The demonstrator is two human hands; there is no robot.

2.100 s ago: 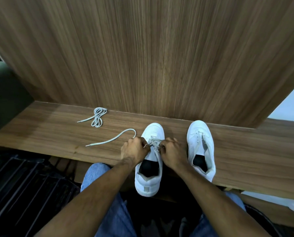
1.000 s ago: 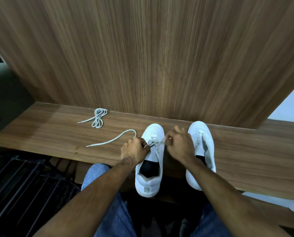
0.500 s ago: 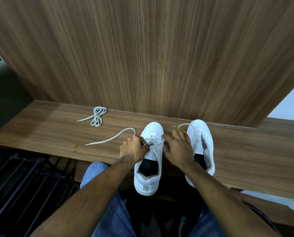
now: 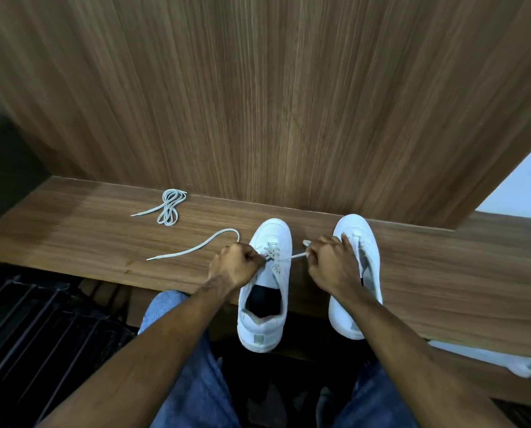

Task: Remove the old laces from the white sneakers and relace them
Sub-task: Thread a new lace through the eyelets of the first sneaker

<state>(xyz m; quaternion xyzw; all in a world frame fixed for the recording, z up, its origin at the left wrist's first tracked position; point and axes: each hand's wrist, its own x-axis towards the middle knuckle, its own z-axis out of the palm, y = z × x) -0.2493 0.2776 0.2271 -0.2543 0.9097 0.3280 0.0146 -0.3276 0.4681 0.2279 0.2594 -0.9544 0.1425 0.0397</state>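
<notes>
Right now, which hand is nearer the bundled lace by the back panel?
Left. The left hand sits at the left sneaker, with the bundled lace up and to its left. The right hand is beyond that sneaker, farther away.

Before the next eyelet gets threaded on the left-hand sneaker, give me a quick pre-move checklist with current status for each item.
1. Left hand grips the lace at the eyelets: ok.
2. Right hand pinches the lace end drawn out to the side: ok.
3. Sneaker being laced sits upright on the bench: ok.
4. Lower eyelets crossed evenly: cannot tell, too small.
5. Free tail lies untangled on the bench: ok.
6. Bundled lace lies apart from the work: ok.
</notes>
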